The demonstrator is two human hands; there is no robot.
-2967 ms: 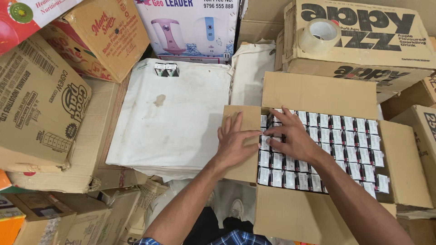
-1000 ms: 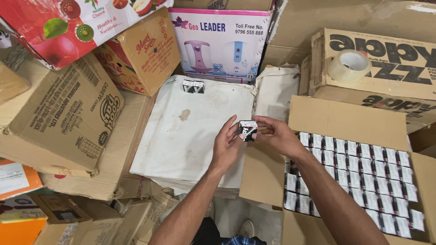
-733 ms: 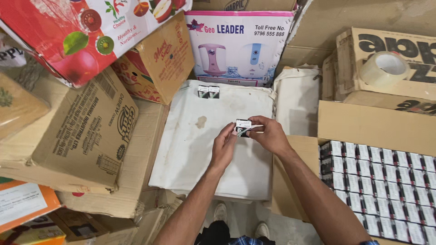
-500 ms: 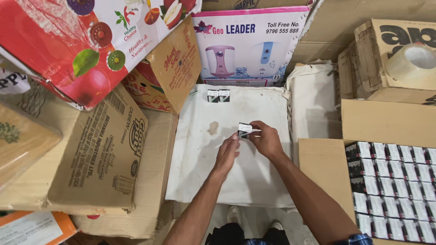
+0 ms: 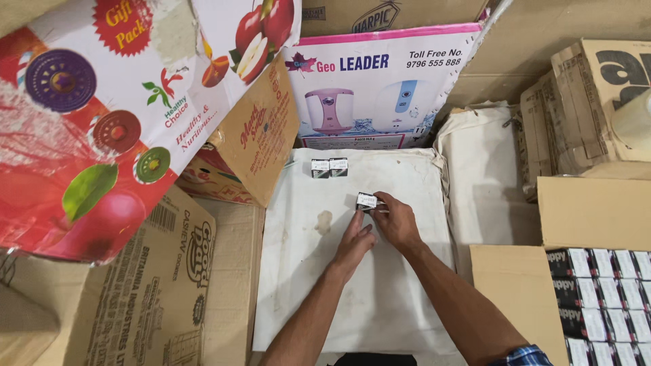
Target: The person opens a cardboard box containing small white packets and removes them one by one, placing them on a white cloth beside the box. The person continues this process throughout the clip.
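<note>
While right hand point(image 5: 397, 220) pinches small glossy box point(image 5: 367, 200), left hand point(image 5: 354, 245) open on white cloth point(image 5: 380, 298)

Bright, even overhead light; the flat white cloth sack point(image 5: 380, 285) shows only soft, faint shadows under the forearms. Sharp at centre. At 9 o'clock the glossy red fruit-printed carton point(image 5: 81, 135) smears and stretches. Mild glare at 3 o'clock.

Two small black-and-white packets point(image 5: 329, 167) are lying side by side at twelve o'clock on the white cloth point(image 5: 380, 298). A red fruit carton point(image 5: 102, 122) is leaning at ten o'clock, and an open carton point(image 5: 603, 298) of packets is sitting at four o'clock.
</note>
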